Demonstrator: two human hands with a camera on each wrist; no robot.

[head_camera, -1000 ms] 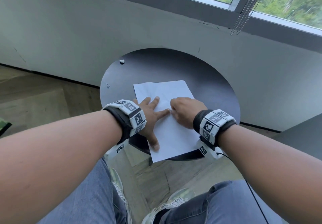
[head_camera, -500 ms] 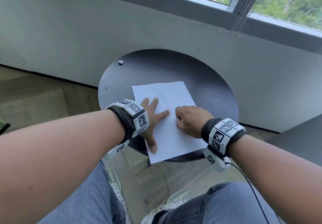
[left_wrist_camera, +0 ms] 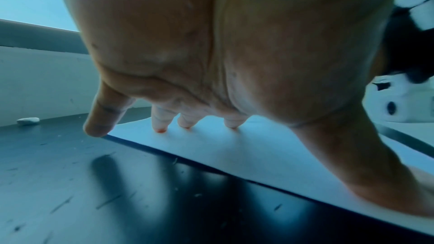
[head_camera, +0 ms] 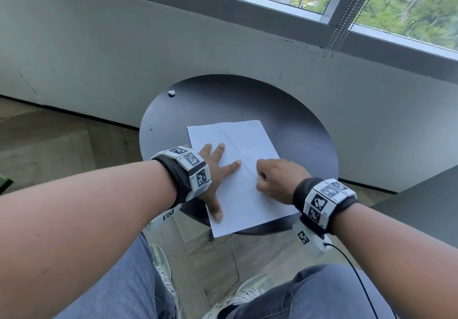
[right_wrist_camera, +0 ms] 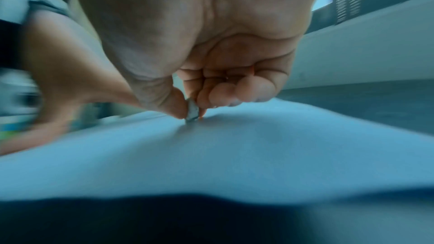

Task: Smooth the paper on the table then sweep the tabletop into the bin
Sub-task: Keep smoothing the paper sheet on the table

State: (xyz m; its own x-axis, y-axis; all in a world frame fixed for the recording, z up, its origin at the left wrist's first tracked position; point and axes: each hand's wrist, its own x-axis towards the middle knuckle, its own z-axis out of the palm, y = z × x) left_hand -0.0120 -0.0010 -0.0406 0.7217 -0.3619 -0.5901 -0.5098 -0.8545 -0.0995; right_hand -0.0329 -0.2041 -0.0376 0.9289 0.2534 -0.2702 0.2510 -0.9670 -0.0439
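Observation:
A white sheet of paper [head_camera: 247, 142] lies creased on the round black table [head_camera: 300, 130], its near corner overhanging the edge. My left hand [head_camera: 215, 169] presses flat on the sheet's left side with spread fingers [left_wrist_camera: 159, 123] and the thumb along the near edge. My right hand [head_camera: 275, 179] is curled over the middle of the paper [right_wrist_camera: 211, 155]. In the right wrist view, thumb and forefinger pinch a small grey flat piece [right_wrist_camera: 192, 112] down against the sheet. No bin is in view.
A small white lump [head_camera: 171, 93] sits at the table's far left edge, also visible in the left wrist view [left_wrist_camera: 28, 121]. Fine specks dot the dark tabletop [left_wrist_camera: 94, 192]. A grey wall under a window stands right behind the table. My knees and shoes are below the near edge.
My right hand has slid a little toward me and to the right across the paper. The left hand has stayed pressed in place.

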